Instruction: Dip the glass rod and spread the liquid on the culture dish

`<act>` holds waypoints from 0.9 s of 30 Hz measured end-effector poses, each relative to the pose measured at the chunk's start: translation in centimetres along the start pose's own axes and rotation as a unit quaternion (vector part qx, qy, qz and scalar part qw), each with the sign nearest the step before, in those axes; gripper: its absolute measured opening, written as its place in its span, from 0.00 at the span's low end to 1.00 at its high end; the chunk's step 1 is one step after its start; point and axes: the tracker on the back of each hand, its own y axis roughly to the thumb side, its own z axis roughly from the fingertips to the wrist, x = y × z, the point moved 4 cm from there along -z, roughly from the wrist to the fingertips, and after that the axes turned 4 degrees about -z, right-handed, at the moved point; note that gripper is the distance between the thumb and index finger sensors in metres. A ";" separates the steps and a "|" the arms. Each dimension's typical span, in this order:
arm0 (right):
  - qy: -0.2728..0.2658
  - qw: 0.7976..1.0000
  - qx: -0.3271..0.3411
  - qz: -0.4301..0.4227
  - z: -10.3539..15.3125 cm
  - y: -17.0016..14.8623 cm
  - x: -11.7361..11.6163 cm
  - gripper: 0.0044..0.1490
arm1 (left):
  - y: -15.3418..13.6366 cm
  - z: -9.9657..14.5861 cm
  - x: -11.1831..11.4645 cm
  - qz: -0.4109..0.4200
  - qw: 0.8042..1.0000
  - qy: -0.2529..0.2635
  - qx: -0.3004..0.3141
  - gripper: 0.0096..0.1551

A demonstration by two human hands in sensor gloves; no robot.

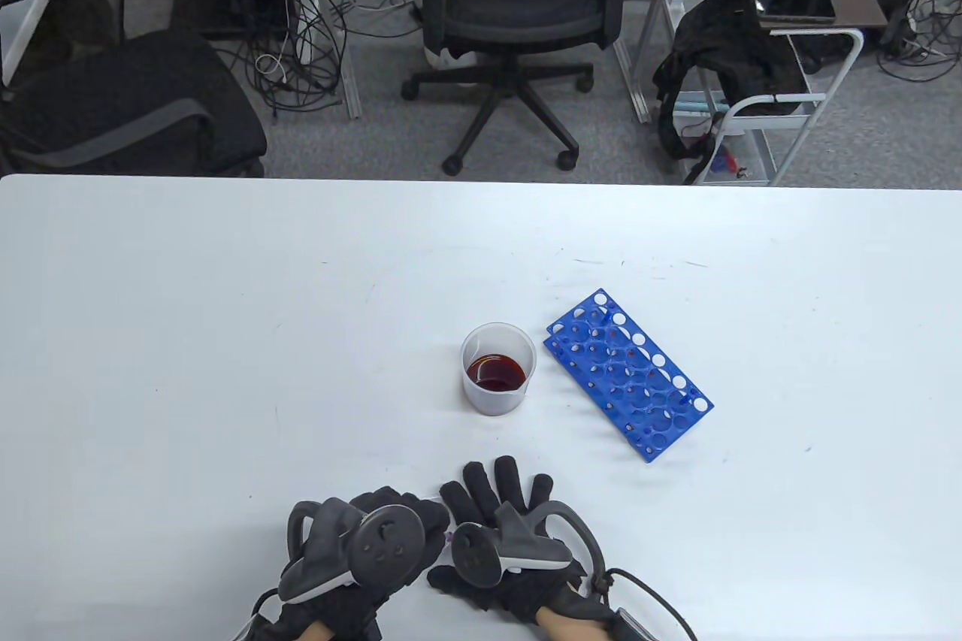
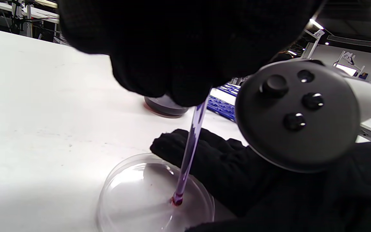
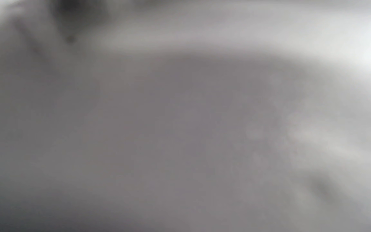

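At the near edge of the white worktop (image 1: 188,340), two gloved hands work side by side over a clear culture dish (image 2: 130,199). The left hand (image 1: 376,543) has its grip closed around a glass rod (image 2: 190,151), fingers curled tight on the upper shaft; the rod slants down into the dish, its rounded tip touching the dish floor in a small spot of red liquid. The right hand (image 1: 511,536) lies flat just beside the left, fingers spread and extended on the worktop, its fingertips (image 2: 169,148) against the far rim of the dish; its grip is open and holds nothing. In the table view the dish itself is hidden beneath the hands and their trackers. Toward the middle of the worktop stands a translucent beaker (image 1: 498,369) with dark red liquid in its bottom, and just to its right, nearer the right edge, a blue test-tube rack (image 1: 627,373) lies at an angle. The right wrist view is a grey blur in which nothing can be told.
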 end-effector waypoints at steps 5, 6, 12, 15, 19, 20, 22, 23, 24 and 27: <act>0.000 1.000 0.000 0.000 0.0 0.0 0.0 0.67 | -0.2 0.5 -0.7 0.009 1.000 0.010 0.000 0.18; 0.000 1.000 0.000 0.000 0.0 0.0 0.0 0.67 | -0.4 0.7 -0.9 0.014 1.000 0.012 -0.001 0.18; 0.000 1.000 0.000 0.000 0.0 0.0 0.0 0.67 | -1.8 1.9 -2.6 0.058 0.998 0.033 -0.013 0.18; 0.000 1.000 0.000 0.000 0.0 0.0 0.0 0.67 | -2.6 2.6 -3.6 0.087 0.995 0.047 -0.016 0.19; 0.000 1.000 0.000 0.000 0.0 0.0 0.0 0.67 | -3.2 3.0 -4.2 0.119 0.992 0.051 -0.009 0.19; 0.000 1.000 0.000 0.000 0.0 0.0 0.0 0.67 | -3.3 3.1 -4.2 0.118 0.992 0.050 -0.009 0.19; 0.000 1.000 0.001 -0.001 0.0 0.0 -0.1 0.67 | -3.2 2.9 -4.0 0.114 0.992 0.048 -0.010 0.19; 0.000 1.000 0.002 -0.001 0.0 0.0 0.0 0.67 | -3.2 2.8 -3.9 0.112 0.993 0.046 -0.010 0.19; 0.000 1.000 0.006 -0.006 0.0 0.0 0.0 0.68 | -3.1 2.8 -3.7 0.110 0.993 0.043 -0.010 0.19; -0.024 0.999 0.017 -0.036 0.3 -0.2 0.8 0.71 | -3.0 2.7 -3.6 0.109 0.993 0.040 -0.009 0.19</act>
